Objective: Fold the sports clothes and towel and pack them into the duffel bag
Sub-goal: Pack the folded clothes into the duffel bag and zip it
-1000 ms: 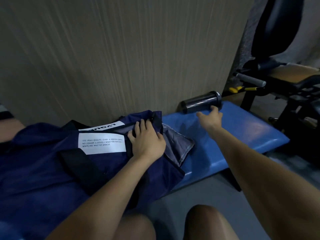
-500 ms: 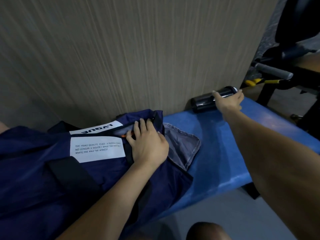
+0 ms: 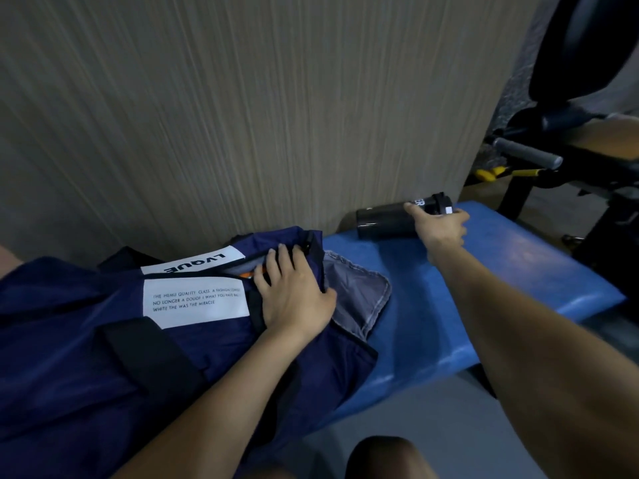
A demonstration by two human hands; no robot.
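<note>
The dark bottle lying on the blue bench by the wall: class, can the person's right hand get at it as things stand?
Probably yes. The right hand is already on the dark bottle, fingers over its lid end, with bare blue bench around it and nothing between. The left hand rests on the duffel bag.

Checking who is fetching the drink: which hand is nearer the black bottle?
Right. The right hand is on the black bottle lying on the bench. The left hand rests on the duffel bag, well away.

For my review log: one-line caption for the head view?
Left hand rests on the navy duffel bag; right hand grasps a dark bottle on the blue bench.
</note>
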